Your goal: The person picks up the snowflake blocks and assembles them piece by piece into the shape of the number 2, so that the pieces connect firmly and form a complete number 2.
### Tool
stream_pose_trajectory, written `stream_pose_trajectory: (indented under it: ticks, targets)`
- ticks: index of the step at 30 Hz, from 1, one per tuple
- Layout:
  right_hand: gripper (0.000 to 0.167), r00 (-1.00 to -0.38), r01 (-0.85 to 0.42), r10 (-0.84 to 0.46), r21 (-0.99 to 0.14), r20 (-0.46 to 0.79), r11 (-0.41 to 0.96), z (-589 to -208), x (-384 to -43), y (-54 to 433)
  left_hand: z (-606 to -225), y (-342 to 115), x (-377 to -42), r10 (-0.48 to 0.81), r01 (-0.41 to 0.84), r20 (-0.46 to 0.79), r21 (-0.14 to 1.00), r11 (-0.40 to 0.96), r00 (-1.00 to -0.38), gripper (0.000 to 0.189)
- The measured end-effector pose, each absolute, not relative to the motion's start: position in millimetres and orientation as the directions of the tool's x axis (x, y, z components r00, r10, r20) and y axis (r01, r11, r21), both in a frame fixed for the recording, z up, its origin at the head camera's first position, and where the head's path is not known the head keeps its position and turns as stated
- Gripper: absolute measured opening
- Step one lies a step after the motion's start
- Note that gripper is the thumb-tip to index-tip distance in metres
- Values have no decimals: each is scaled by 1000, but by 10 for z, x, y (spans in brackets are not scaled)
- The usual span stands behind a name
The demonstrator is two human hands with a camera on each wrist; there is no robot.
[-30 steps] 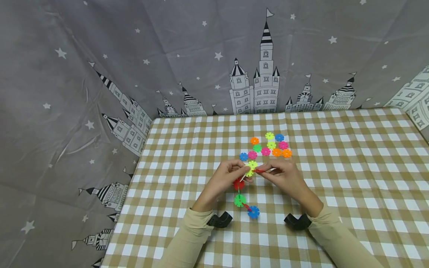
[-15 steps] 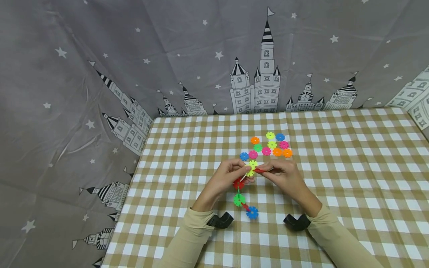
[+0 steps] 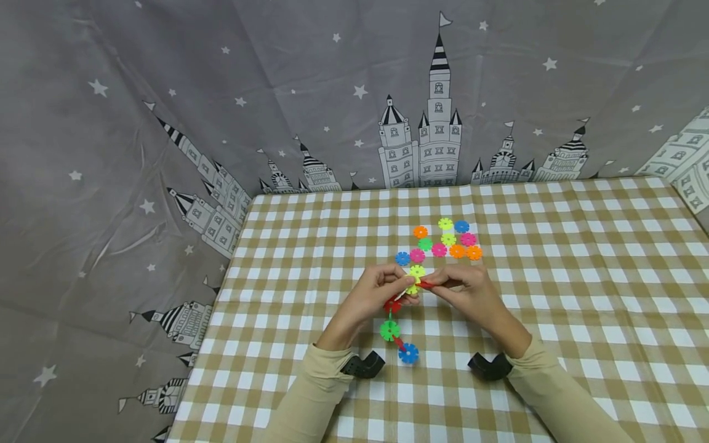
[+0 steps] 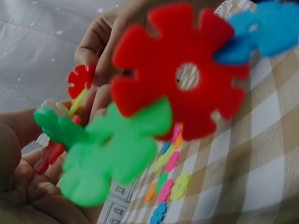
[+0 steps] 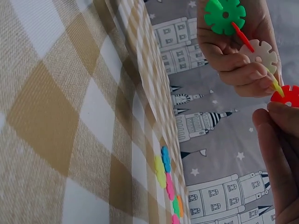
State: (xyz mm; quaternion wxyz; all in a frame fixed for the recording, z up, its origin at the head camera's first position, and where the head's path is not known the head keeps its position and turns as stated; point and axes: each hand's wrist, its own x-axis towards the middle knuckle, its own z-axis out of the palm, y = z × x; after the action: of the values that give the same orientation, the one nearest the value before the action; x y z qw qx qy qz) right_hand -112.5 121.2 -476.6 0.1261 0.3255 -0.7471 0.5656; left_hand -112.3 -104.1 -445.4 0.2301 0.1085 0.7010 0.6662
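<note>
A grey curtain (image 3: 127, 203) printed with stars and castles hangs well left of the white disc (image 5: 264, 53), and carries on beyond it, behind the tabletop (image 3: 288, 246) with its tan-and-white checked cloth. Moving right, I see a tan sleeve (image 3: 307, 394) to the near left of the white disc, with a black bracket (image 3: 362, 364) at the cuff. The left hand (image 3: 371, 294) is right at the white disc, fingers bent, gripping the chain (image 3: 393, 306) there.

On the near side of the white disc the chain dangles free: a red disc (image 4: 49, 156), a small-looking green disc (image 4: 58, 127) turned edge-on from above, another green (image 4: 112, 149), a red (image 4: 163, 79) and, at the tail, a blue (image 3: 408, 353). To the right of the white disc, a yellow disc (image 5: 276, 87) slots on edgewise and meets the end red disc (image 5: 287, 94).

That end red disc is pinched in the right hand (image 3: 468, 289), further right of the white disc. Beyond both hands, on the far right side of the white disc, loose discs (image 3: 439, 250) lie flat in blue, pink, orange, green and yellow. Last comes the other sleeve (image 3: 559, 394), to the near right of the white disc, with its own bracket (image 3: 491, 367).
</note>
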Motion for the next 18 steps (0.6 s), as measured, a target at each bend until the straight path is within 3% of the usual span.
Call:
stream_pose_trajectory:
  ticks: [8, 13, 18]
  targets:
    - [22, -844, -497, -359, -833, 398, 245, -4757, -1158, 1188, -4418, -1144, -1152, 423, -153, -179, 984, 97, -888, 21]
    - [20, -926, -319, -308, -890, 218, 327, -4800, -1216, 1246, -4413, -1197, -1173, 371, -177, -206, 978, 110, -906, 23]
    - [21, -954, -157, -298, -903, 34, 400, -4873, -1293, 1269, -4429, -1209, -1187, 353, -180, -207, 978, 108, -913, 22]
